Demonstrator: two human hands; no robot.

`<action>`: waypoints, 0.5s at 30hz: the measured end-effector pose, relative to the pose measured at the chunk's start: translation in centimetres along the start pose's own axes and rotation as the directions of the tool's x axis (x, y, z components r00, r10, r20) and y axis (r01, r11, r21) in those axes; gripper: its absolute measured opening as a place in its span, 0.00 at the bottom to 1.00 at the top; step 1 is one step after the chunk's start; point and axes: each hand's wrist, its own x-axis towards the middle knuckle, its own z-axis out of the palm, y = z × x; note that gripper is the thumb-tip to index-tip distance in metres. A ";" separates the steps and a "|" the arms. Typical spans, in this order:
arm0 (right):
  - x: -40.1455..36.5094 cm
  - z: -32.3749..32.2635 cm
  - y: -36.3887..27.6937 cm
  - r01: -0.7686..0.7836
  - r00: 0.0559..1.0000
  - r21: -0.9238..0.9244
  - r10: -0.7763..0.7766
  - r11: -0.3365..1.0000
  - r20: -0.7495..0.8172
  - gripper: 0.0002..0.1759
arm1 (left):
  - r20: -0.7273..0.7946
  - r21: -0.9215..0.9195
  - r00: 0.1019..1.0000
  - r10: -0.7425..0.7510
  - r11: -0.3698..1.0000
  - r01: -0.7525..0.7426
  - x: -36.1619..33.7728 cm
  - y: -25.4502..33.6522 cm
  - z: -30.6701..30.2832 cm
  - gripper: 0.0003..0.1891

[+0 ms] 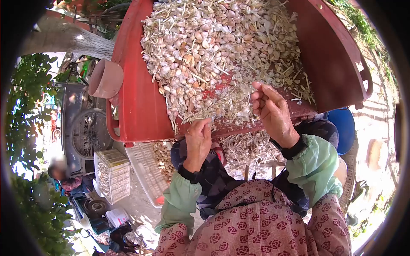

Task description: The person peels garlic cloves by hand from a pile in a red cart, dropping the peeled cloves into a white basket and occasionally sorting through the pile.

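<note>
A large pile of garlic cloves (205, 42) with dry stems and skins lies in a red tray (147, 111). My left hand (198, 143) is at the tray's near edge, fingers bent together beside the loose skins; whatever they may hold is too small to name. To its right, my right hand (273, 112) is raised over the near part of the tray, palm turned up and fingers curled, with the thumb near the fingertips. Whether something small sits between those fingers cannot be made out. Bits of skin and stems (239, 102) lie between the two hands.
A clay-coloured pot (106, 79) stands at the tray's left. Below are a white crate (113, 176), a flat white basket (145, 170) and a heap of husks (250, 151). A blue bucket (343, 130) is at right. Another person (72, 183) is at far left, near a wheel (89, 133).
</note>
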 end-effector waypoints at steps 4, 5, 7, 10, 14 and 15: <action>1.1 -2.1 1.6 -0.014 0.999 -0.082 0.017 0.997 0.037 0.27 | -0.107 0.233 0.980 0.166 0.963 -0.138 5.5 -3.9 2.2 0.09; 1.3 -2.5 1.8 -0.042 0.998 -0.130 0.047 0.991 0.034 0.28 | -0.053 0.254 0.992 0.116 0.962 -0.099 6.4 -4.3 2.8 0.09; 1.7 -3.4 2.6 -0.062 0.997 -0.195 0.071 0.979 0.039 0.29 | 0.055 0.378 0.998 0.024 0.925 -0.043 7.7 -4.5 3.7 0.10; 1.5 -4.0 2.9 -0.139 0.975 -0.300 0.184 0.944 0.128 0.37 | 0.098 0.349 0.983 -0.155 0.930 0.112 8.9 -4.5 4.4 0.11; 1.2 -4.1 4.4 -0.186 0.949 -0.360 0.263 0.914 0.177 0.28 | 0.083 -0.198 0.978 -0.191 0.959 0.204 7.5 -1.6 4.2 0.12; 1.2 -3.7 4.1 -0.244 0.932 -0.423 0.332 0.872 0.148 0.33 | 0.083 -0.189 0.992 -0.094 0.976 0.109 6.8 0.6 3.3 0.13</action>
